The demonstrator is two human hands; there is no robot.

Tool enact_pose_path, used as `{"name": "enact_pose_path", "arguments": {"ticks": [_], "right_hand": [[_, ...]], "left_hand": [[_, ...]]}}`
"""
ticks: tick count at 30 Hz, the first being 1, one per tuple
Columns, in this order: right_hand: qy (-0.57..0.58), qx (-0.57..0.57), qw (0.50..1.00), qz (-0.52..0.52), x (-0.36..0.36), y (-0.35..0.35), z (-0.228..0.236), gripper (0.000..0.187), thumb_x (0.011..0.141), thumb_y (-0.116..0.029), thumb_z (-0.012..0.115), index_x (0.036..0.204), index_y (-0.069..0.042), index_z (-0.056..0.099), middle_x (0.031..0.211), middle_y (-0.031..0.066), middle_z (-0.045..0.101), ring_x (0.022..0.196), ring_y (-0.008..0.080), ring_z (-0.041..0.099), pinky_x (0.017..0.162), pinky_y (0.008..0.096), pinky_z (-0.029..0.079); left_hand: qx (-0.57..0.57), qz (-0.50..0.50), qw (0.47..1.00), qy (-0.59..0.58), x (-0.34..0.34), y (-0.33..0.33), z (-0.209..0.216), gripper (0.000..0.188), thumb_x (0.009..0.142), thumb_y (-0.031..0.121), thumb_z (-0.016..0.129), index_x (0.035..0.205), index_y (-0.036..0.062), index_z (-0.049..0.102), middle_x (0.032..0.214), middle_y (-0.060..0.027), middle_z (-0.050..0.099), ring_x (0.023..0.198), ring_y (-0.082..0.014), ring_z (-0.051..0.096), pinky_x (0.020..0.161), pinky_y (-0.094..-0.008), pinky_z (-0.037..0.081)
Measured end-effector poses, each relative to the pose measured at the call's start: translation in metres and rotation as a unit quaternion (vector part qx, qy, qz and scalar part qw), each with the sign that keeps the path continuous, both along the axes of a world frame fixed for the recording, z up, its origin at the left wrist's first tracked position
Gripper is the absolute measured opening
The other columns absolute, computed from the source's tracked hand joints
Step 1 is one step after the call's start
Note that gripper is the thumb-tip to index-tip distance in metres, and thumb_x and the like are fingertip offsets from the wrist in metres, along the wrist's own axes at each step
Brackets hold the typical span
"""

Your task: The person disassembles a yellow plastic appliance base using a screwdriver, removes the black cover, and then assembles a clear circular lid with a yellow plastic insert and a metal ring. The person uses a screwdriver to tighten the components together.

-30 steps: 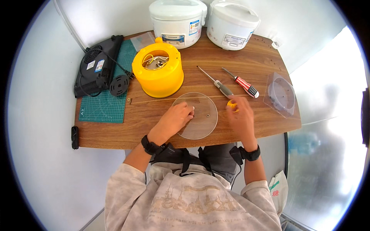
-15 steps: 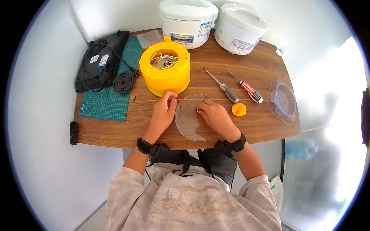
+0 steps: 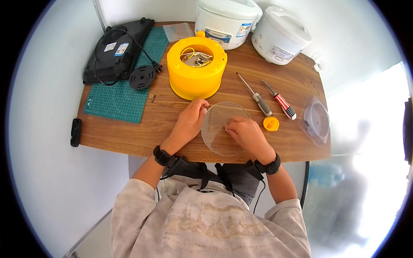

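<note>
A clear round disc [image 3: 216, 139] lies near the table's front edge, between my hands. My right hand [image 3: 249, 135] is over it, thumb and fingertips pinched together near its middle; whatever sits in the pinch is too small to name. At the disc's upper left rim is my left hand [image 3: 189, 122], its fingers curled and thumb pressed in. Its fingertips partly hide what they hold, if anything. Just beyond stands a yellow round housing [image 3: 195, 81], its top opening showing wires and metal parts. A small yellow cap [image 3: 271, 124] lies right of the disc.
Two screwdrivers, one grey-handled [image 3: 261, 104] and one red-and-white [image 3: 285, 106], lie at right, beside a clear plastic tray [image 3: 317, 120]. Two white rice cookers [image 3: 226, 23] stand behind. At left, a black appliance [image 3: 114, 51] with cord rests partly on a green cutting mat [image 3: 116, 107].
The whole view has shifted, with the table's things farther right. My left fingertips have moved slightly right, closer to the disc's rim. My right hand keeps its pinch over the disc.
</note>
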State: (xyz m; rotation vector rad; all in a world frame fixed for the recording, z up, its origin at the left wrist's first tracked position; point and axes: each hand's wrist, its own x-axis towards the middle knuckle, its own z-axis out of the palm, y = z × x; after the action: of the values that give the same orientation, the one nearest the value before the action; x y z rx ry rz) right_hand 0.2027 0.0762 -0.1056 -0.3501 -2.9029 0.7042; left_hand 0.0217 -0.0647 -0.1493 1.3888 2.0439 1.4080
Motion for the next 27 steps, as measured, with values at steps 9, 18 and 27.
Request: {"name": "enact_pose_path", "arguments": {"ticks": [9,18,27], "right_hand": [[-0.056,0.085,0.992,0.075,-0.008,0.008,0.006,0.013,0.088,-0.016,0.068,0.087,-0.004,0.071,0.086,0.0159,0.069,0.082,0.0376,0.065,0.073,0.0460,0.052],[-0.103,0.003,0.993,0.059,-0.026,0.033,0.002,0.026,0.078,-0.021,0.081,0.089,-0.005,0.065,0.078,0.0164,0.068,0.080,0.0390,0.066,0.069,0.0476,0.050],[-0.183,-0.063,0.981,0.030,-0.042,0.044,0.013,0.040,0.071,-0.024,0.087,0.088,-0.002,0.059,0.082,0.0191,0.068,0.085,0.0419,0.066,0.070,0.0480,0.049]], "left_hand": [[0.004,-0.006,1.000,-0.013,0.002,0.001,-0.003,0.014,0.102,0.011,0.050,0.112,0.0026,0.055,0.103,-0.0197,0.064,0.096,-0.0386,0.063,0.083,-0.0425,0.050],[-0.009,0.000,1.000,-0.028,0.000,-0.001,0.002,0.012,0.101,0.010,0.052,0.112,0.0034,0.055,0.098,-0.0169,0.064,0.092,-0.0349,0.065,0.079,-0.0406,0.051],[0.014,-0.044,0.963,-0.265,-0.001,0.013,0.008,0.014,0.109,0.010,0.041,0.116,0.0038,0.051,0.106,-0.0095,0.059,0.091,-0.0176,0.069,0.075,-0.0311,0.056]]}}
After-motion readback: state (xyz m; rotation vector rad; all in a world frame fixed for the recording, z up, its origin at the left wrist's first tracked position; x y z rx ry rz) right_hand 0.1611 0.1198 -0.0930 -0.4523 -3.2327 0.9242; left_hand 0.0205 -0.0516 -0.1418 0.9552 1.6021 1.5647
